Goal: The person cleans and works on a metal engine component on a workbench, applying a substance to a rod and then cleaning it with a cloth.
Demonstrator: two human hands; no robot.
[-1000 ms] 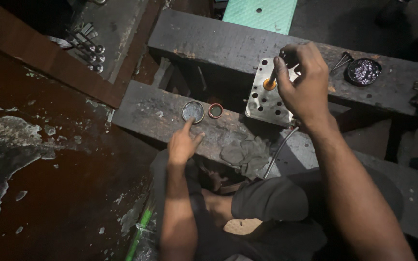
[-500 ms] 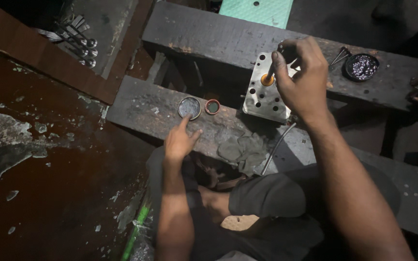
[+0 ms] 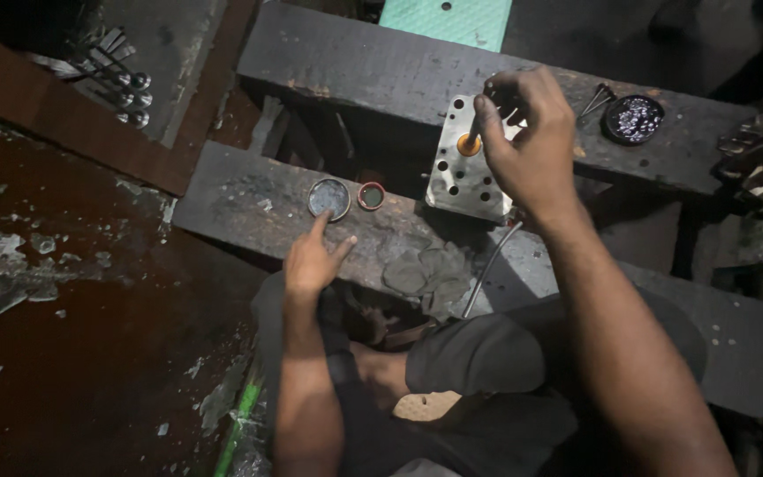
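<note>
While my right hand (image 3: 532,150) pinches a thin tool (image 3: 472,131) over the drilled plate (image 3: 457,172), my left hand (image 3: 311,261), open and empty, touches the tabletop (image 3: 231,199).

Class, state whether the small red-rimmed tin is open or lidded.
Open: the red-rimmed tin shows a dark inside, with no lid on it.

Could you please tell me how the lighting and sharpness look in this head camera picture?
Head view: dim overall, corners falling into deep shadow; light catches the drilled metal plate and the small round tin; the right hand and left hand are slightly soft; the wet floor shows dull glare.
</note>
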